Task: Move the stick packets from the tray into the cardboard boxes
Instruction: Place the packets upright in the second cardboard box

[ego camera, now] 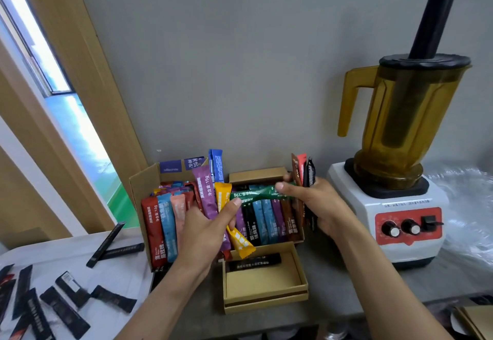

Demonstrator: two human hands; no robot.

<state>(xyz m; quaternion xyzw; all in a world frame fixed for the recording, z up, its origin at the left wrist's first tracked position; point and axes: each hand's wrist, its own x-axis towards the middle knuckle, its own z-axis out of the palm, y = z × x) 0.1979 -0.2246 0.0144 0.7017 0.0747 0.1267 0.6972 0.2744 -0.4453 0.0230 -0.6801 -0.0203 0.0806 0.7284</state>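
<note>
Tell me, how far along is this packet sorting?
The tall box and middle box stand full of colourful packets. In hand: the left hand and right hand pinch a green packet, each gripping a few more. Remaining: the front box holds one black packet, and many black packets lie on the tray.

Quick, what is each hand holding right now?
Left hand: holds a purple packet and yellow packets.
Right hand: pinches the green packet, also grips a bundle of brown, red and black packets.
</note>
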